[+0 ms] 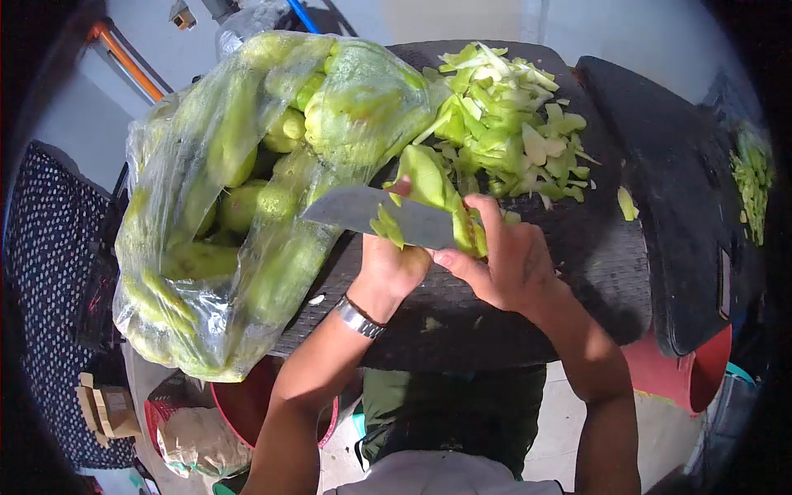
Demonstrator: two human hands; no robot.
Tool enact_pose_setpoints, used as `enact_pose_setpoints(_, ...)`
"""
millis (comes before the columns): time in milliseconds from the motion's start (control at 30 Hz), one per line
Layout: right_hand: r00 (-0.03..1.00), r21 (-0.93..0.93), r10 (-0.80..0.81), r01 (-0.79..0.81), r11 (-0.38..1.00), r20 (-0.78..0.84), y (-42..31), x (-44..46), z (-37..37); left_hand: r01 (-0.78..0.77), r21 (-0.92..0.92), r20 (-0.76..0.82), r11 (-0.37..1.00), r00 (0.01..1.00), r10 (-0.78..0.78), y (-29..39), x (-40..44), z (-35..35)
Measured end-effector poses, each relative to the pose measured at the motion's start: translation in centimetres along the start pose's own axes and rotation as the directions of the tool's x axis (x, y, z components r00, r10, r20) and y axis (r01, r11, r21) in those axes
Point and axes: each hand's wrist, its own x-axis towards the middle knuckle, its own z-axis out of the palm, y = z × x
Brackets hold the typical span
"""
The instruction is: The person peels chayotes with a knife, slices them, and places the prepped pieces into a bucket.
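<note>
mango [425,177] sits between the left hand [396,257] and knife [388,216].

- Table [606,280]: dark, woven-textured top, rounded corners.
- Dark panel [672,190]: along the table's right side.
- Pale grey surface [487,21]: beyond the table.
- Orange pole [136,66]: past the table's far left corner.
- Dotted cloth [49,247]: left of the table.
- Red bucket [711,371]: below the table's right end.
- Floor [561,421]: pale, at the table's near side.
- Light: bright on the table's far part, shadows nearer.
</note>
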Motion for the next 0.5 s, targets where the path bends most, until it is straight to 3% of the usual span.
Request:
enact_pose_setpoints(33, 0.999, 0.008, 0.032, -0.032, 0.999, 0.036, -0.2, 0.0, -0.1, -0.006, 0.013, -0.046, 1.0, 0.999, 0.006, 0.0, 0.0, -0.1)
enact_pose_setpoints(133, 0.999, -0.028, -0.045, 0.045, 0.999, 0.003, -0.2, 0.0, -0.1, 0.005, -0.004, 0.093, 1.0, 0.996, -0.004, 0.3, -0.4, 0.5)
enact_pose_setpoints(233, 0.997, -0.115, -0.069, 0.064, 0.991, -0.041, 0.5, -0.1, 0.4, -0.018, 0.01, 0.053, 1.0, 0.998, 0.017, 0.4, -0.5, 0.9)
enact_pose_setpoints(333, 0.998, -0.147, -0.06, 0.062, 0.987, 0.017, 0.6, 0.3, -0.9, -0.021, 0.057, 0.057, 0.998, 0.998, 0.017, 0.7, -0.8, 1.2)
enact_pose_setpoints(433, 0.999, -0.19, -0.035, 0.039, 0.981, 0.027, 1.3, 0.8, -1.9, 0.025, -0.102, -0.049, 0.995, 0.998, -0.03, 0.5, -0.8, -0.3)
enact_pose_setpoints(500, 0.994, -0.192, -0.104, 0.097, 0.977, -0.026, 2.9, 0.7, -1.7, 0.015, -0.073, -0.035, 0.997, 0.999, -0.018, 0.6, -0.9, -0.2)
